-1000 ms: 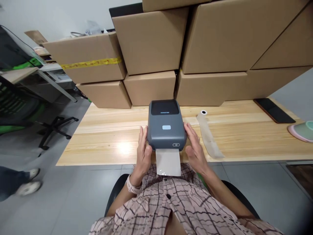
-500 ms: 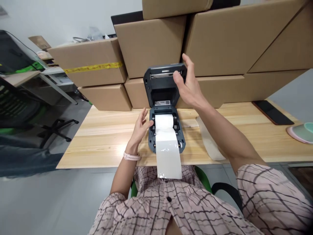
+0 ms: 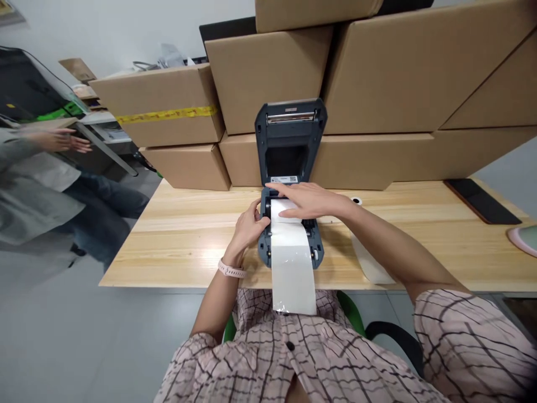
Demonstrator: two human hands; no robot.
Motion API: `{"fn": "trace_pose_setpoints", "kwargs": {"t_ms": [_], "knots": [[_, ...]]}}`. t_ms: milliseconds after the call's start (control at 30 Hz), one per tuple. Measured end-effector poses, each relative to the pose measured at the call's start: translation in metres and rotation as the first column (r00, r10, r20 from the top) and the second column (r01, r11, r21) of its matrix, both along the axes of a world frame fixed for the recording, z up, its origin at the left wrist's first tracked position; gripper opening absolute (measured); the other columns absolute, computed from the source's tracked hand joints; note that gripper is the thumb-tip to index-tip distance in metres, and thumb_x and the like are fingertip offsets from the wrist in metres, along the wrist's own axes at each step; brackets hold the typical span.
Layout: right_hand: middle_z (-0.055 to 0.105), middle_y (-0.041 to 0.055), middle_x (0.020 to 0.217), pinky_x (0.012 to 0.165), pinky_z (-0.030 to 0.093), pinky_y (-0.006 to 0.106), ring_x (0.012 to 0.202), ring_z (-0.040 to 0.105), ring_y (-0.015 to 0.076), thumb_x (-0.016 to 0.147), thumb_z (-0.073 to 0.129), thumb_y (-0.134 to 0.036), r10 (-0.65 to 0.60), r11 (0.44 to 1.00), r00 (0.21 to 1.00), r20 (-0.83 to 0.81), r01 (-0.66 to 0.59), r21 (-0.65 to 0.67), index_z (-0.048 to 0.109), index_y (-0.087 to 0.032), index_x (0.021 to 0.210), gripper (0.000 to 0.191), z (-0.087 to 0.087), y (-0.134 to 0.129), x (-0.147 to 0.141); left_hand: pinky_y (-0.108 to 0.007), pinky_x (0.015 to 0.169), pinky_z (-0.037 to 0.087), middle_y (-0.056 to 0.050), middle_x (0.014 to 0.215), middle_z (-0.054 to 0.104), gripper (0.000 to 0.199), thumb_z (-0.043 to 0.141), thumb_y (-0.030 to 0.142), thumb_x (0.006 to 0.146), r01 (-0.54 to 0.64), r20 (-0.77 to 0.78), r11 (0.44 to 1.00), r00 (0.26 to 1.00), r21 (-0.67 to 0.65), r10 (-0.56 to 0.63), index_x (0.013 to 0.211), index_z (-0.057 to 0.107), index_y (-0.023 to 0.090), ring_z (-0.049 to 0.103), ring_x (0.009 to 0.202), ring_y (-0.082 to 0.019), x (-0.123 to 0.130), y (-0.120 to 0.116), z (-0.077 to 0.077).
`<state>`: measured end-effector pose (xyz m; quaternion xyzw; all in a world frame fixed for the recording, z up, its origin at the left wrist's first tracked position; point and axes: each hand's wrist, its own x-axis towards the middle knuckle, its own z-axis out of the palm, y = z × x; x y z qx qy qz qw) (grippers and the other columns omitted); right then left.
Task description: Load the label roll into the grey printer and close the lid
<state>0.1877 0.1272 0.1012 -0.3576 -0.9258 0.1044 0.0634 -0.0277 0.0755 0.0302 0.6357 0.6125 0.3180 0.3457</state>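
A dark label printer [image 3: 263,246] sits on the wooden table with its lid [image 3: 289,134] raised and leaning back. Inside lies a white label roll [image 3: 280,205], and a strip of labels [image 3: 293,280] runs out from it over the table's front edge. My right hand [image 3: 312,200] rests across the top of the roll, fingers stretched out and thumb apart on its front. At the printer's left rim, my left hand [image 3: 250,226] is closed around the edge, thumb by the roll's left end. Part of the roll is hidden under my right hand.
Cardboard boxes [image 3: 268,73] are stacked behind the table [image 3: 168,240]. To the right are a phone [image 3: 482,200], a pale sheet [image 3: 369,260] partly under my forearm, and a pink-rimmed green object [image 3: 524,239]. Another person [image 3: 42,184] stands at the far left.
My right hand has left the raised lid and come down onto the label roll. My left hand has closed in on the printer's left rim. The other person's upper body and hands have come into view.
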Motion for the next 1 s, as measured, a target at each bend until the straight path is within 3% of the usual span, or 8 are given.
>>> {"fn": "trace_pose_setpoints", "kwargs": {"t_ms": [133,267,433,533,600,667,767,1000], "knots": [[0.072,0.0164,0.134,0.092,0.058,0.049,0.114,0.073,0.0365,0.08,0.076,-0.056,0.014,0.986,0.983,0.184,0.017,-0.167,0.026,-0.025,0.167,0.105,-0.017,0.026,-0.011,-0.029,0.063,0.035,0.002,0.071,0.052,0.071,0.056,0.023,0.076,0.057,0.008,0.998,0.998,0.021,-0.057,0.146,0.057,0.013,0.049,0.067,-0.017,-0.002,0.001,0.001],[0.064,0.0156,0.147,0.099,0.057,0.046,0.122,0.069,0.0324,0.073,0.083,-0.047,0.102,0.968,0.994,0.046,-0.089,-0.236,0.027,-0.021,0.166,0.111,-0.016,0.033,-0.01,-0.029,0.062,0.033,0.002,0.069,0.052,0.071,0.055,0.022,0.075,0.076,0.0,0.996,0.997,0.037,-0.076,0.145,0.058,0.015,0.047,0.065,-0.017,-0.002,0.0,0.004],[0.069,0.0078,0.139,0.097,0.059,0.039,0.119,0.069,0.0271,0.076,0.079,-0.057,0.207,0.883,0.918,-0.339,-0.324,-0.338,0.029,-0.025,0.165,0.107,0.025,0.021,0.04,-0.029,0.065,0.036,0.002,0.07,0.054,0.075,0.055,0.023,0.077,0.061,0.038,0.998,0.997,0.008,-0.062,0.151,0.054,0.014,0.05,0.067,-0.017,-0.002,0.0,0.0],[0.07,0.0081,0.133,0.098,0.057,0.044,0.118,0.069,0.0311,0.068,0.084,-0.066,0.074,0.929,0.888,-0.454,-0.226,-0.292,0.031,-0.027,0.164,0.116,0.049,0.017,0.086,-0.029,0.065,0.035,0.003,0.068,0.052,0.075,0.055,0.023,0.077,0.058,0.028,0.998,0.998,0.011,-0.058,0.152,0.053,0.016,0.049,0.067,-0.017,-0.003,0.0,-0.002],[0.07,0.0101,0.13,0.093,0.055,0.043,0.117,0.069,0.0307,0.068,0.084,-0.065,-0.044,0.951,0.876,-0.48,-0.111,-0.29,0.03,-0.027,0.164,0.117,0.05,0.019,0.112,-0.029,0.065,0.035,0.003,0.068,0.051,0.075,0.055,0.022,0.077,0.055,0.03,0.998,0.998,0.008,-0.055,0.152,0.054,0.017,0.048,0.066,-0.017,-0.003,0.0,-0.002],[0.069,0.0142,0.132,0.09,0.054,0.041,0.117,0.069,0.0301,0.073,0.083,-0.057,-0.162,0.956,0.868,-0.47,0.02,-0.293,0.031,-0.025,0.164,0.11,0.04,0.026,0.13,-0.029,0.064,0.034,0.004,0.067,0.05,0.075,0.055,0.022,0.077,0.048,0.035,0.999,0.998,-0.001,-0.048,0.151,0.054,0.018,0.048,0.066,-0.017,-0.003,0.0,-0.001],[0.063,0.0191,0.141,0.102,0.052,0.048,0.125,0.065,0.0355,0.074,0.084,-0.045,-0.289,0.937,0.868,-0.403,0.172,-0.303,0.035,-0.022,0.163,0.104,0.009,0.042,0.141,-0.029,0.064,0.034,0.004,0.067,0.049,0.074,0.056,0.022,0.077,0.043,0.03,0.999,0.999,0.0,-0.043,0.15,0.056,0.019,0.047,0.065,-0.017,-0.002,0.0,0.001],[0.054,0.0166,0.155,0.119,0.045,0.058,0.139,0.057,0.0375,0.066,0.083,-0.041,-0.33,0.907,0.878,-0.347,0.193,-0.374,0.039,-0.021,0.158,0.104,-0.054,0.068,0.117,-0.027,0.064,0.036,0.004,0.068,0.05,0.074,0.056,0.021,0.076,0.051,0.085,0.998,0.995,0.034,-0.054,0.15,0.056,0.017,0.047,0.066,-0.016,-0.003,0.001,-0.008]]}}
